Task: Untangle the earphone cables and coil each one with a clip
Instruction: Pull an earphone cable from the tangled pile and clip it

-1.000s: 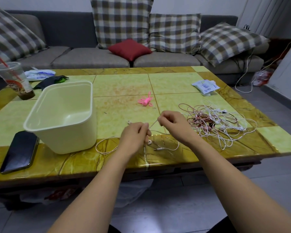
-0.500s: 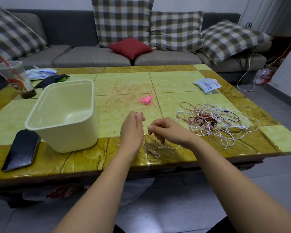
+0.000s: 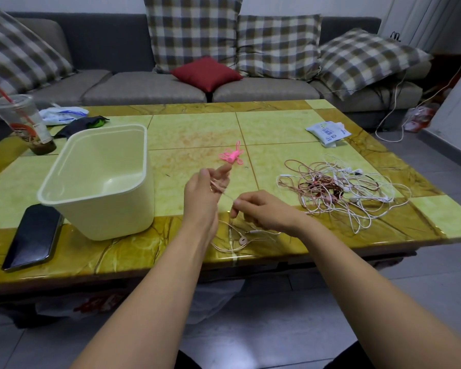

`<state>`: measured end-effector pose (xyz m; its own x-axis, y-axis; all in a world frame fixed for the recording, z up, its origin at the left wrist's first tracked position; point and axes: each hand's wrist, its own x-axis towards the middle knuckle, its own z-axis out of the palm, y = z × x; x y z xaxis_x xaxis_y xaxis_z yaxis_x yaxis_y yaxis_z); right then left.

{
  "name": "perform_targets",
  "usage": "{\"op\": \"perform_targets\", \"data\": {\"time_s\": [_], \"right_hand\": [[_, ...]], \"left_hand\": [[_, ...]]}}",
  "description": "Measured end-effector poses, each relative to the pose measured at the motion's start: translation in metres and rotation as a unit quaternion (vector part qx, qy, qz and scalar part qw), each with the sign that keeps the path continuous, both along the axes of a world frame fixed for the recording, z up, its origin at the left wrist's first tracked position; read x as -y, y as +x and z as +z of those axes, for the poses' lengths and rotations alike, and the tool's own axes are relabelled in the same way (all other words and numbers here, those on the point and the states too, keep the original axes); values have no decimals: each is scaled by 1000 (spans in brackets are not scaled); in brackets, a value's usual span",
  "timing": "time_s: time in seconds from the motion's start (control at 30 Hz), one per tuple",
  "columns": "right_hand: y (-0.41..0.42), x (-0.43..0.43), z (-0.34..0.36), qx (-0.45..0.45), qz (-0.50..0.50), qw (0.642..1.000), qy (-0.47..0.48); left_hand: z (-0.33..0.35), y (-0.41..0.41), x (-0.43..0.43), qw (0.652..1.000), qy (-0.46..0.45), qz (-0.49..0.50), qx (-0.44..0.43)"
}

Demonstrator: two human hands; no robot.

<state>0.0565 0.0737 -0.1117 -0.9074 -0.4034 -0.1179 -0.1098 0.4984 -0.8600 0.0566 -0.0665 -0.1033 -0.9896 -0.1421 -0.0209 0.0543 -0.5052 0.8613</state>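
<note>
My left hand is raised over the table, with turns of a pale pink earphone cable wound round its fingers. My right hand pinches the same cable a little to the right and lower, and a short stretch runs taut between the hands. The cable's earbud and plug lie on the table below. A tangled pile of pink and white earphones lies to the right. Pink clips lie beyond my left hand.
A cream plastic tub stands left of my hands, with a dark phone near the table's front edge. A drink cup stands far left and a white packet far right. A sofa with cushions is behind.
My left hand rose and its fingers spread, the cable now looped round them. My right hand dropped lower and to the right, drawing the cable out. The earbud slid right.
</note>
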Motion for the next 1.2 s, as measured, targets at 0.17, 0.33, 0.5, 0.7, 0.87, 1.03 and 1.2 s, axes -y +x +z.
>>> {"op": "perform_targets", "data": {"time_s": [0.17,0.33,0.5,0.7,0.87,1.03,1.2], "right_hand": [[2,2,13,-84,-5,996,29],[-6,-5,9,-134,-147,976,-84],[-9,-1,-1,-109,-139,979,-104],[2,3,1,65,32,997,-7],[3,0,19,-41,-16,999,-23],[-8,-12,10,-81,-155,972,-155],[-8,-9,-4,-39,-111,985,-125]], "left_hand": [[-23,-2,10,856,-516,27,-7],[-8,7,5,948,-177,-248,94],[4,7,1,934,174,-280,134],[0,-3,6,996,83,5,13],[-19,3,9,877,-477,-4,-55],[-5,11,0,949,-187,-249,46],[10,4,-1,965,207,-151,52]]}}
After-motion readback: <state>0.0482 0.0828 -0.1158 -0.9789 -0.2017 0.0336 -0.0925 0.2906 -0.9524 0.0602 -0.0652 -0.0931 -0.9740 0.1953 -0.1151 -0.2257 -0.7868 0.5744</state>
